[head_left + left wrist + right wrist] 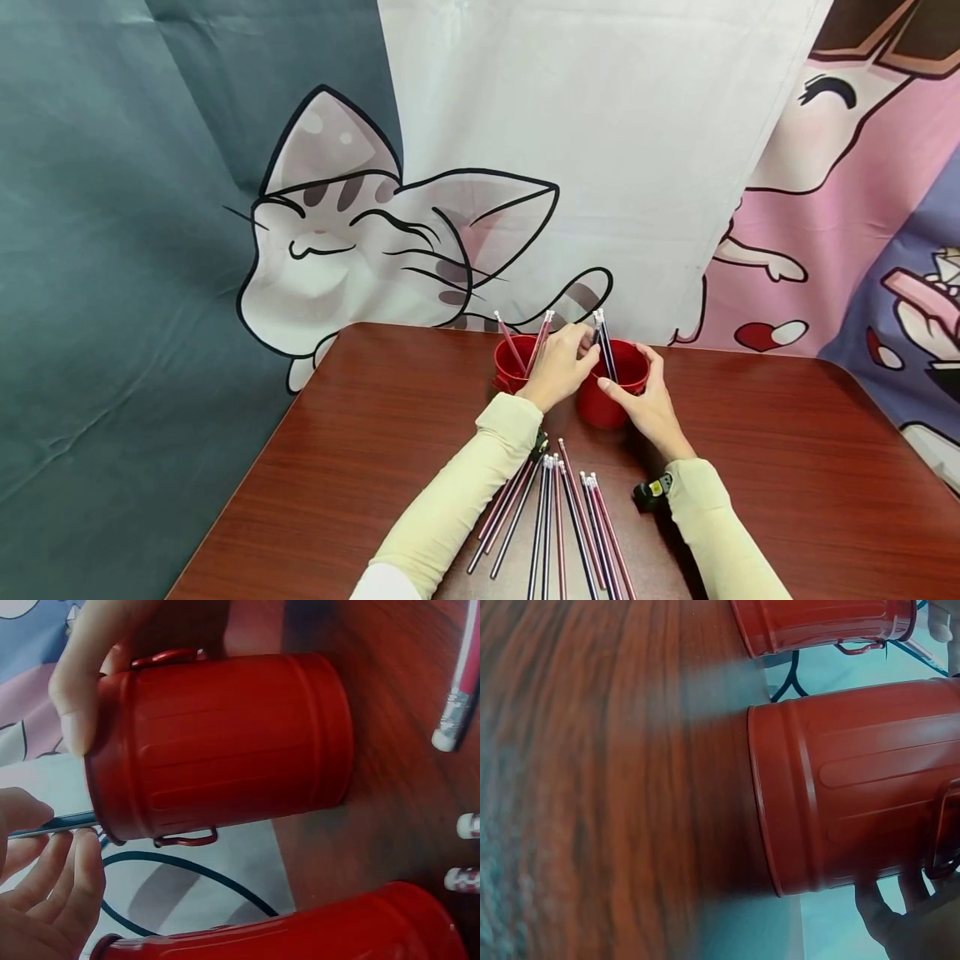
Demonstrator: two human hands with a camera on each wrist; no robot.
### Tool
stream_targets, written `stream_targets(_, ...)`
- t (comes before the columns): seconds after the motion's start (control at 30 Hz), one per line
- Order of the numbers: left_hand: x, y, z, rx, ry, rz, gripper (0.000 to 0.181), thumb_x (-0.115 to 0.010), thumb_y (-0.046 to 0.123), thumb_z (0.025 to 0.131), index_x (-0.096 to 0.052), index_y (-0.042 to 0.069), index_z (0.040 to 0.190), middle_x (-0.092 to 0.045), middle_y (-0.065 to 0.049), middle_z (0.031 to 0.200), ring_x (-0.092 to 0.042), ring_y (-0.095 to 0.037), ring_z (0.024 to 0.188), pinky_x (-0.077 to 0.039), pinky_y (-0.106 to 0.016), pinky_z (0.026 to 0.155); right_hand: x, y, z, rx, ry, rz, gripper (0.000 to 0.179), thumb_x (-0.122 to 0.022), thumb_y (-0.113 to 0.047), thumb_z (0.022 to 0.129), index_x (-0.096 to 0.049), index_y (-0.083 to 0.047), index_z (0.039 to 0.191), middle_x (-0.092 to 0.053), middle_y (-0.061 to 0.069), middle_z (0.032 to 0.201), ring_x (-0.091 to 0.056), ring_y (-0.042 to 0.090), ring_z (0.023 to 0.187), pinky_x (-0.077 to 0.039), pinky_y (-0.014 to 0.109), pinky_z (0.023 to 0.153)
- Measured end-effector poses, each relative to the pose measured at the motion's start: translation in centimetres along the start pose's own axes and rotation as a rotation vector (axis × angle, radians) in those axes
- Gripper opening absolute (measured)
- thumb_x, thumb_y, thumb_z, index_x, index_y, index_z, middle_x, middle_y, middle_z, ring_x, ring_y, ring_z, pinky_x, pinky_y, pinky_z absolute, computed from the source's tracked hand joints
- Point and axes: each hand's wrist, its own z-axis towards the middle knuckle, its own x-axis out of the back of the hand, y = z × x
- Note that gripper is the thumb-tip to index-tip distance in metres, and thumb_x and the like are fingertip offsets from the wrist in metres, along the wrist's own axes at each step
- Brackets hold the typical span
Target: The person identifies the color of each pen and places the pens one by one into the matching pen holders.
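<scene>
My left hand (pixel 564 360) pinches a dark pencil (pixel 64 823) at the mouth of the right-hand red bucket (pixel 232 742). In the head view, dark pencils (pixel 607 350) with white erasers stand in that bucket, eraser ends up. My right hand (pixel 651 408) grips the same bucket by its rim, thumb on the near side and fingers round the far right side. To the left, a second red bucket (pixel 504 360) holds several pink-red pencils (pixel 510 340). My left hand and wrist partly cover this second bucket.
Several loose dark and pink-red pencils (pixel 561 525) lie on the brown wooden table (pixel 337 467) in front of the buckets, erasers pointing away from me. Behind the table hangs a printed cloth (pixel 480 125) with a cartoon cat.
</scene>
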Motion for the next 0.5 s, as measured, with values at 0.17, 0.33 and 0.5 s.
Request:
stream_targets(0.17, -0.32, -0.30, -0.30, 0.032, -0.028, 0.007, 0.010, -0.060, 0.015, 0.085, -0.061, 0.009, 0.093, -0.059, 0.001, 0.086, -0.056, -0.001, 0.075, -0.042, -0.006, 0.070, -0.08, -0.15, -0.07, -0.002, 0.006, -0.005, 0.080, -0.069, -0.021, 0.080, -0.018, -0.008, 0.140, -0.038, 0.018, 0.135, -0.041, 0.032, 0.117, -0.038, 0.015, 0.084)
stream_targets(0.33, -0.21, -0.13, -0.29, 0.069, -0.044, 0.001, 0.011, -0.060, 0.016, 0.085, -0.060, 0.010, 0.094, -0.059, 0.002, 0.089, -0.057, -0.002, 0.077, -0.042, -0.008, 0.072, -0.12, -0.20, -0.01, -0.002, 0.007, 0.000, 0.079, -0.069, -0.022, 0.081, -0.018, -0.008, 0.140, -0.037, 0.017, 0.135, -0.040, 0.031, 0.118, -0.038, 0.015, 0.084)
stream_targets(0.5, -0.08, 0.01, -0.35, 0.099, -0.065, -0.001, 0.014, -0.060, 0.015, 0.085, -0.060, 0.009, 0.098, -0.059, 0.001, 0.091, -0.057, -0.002, 0.079, -0.042, -0.008, 0.073, -0.10, 0.76, 0.31, -0.005, 0.005, 0.000, 0.081, -0.069, -0.023, 0.081, -0.017, -0.011, 0.141, -0.038, 0.015, 0.135, -0.041, 0.030, 0.117, -0.039, 0.015, 0.084)
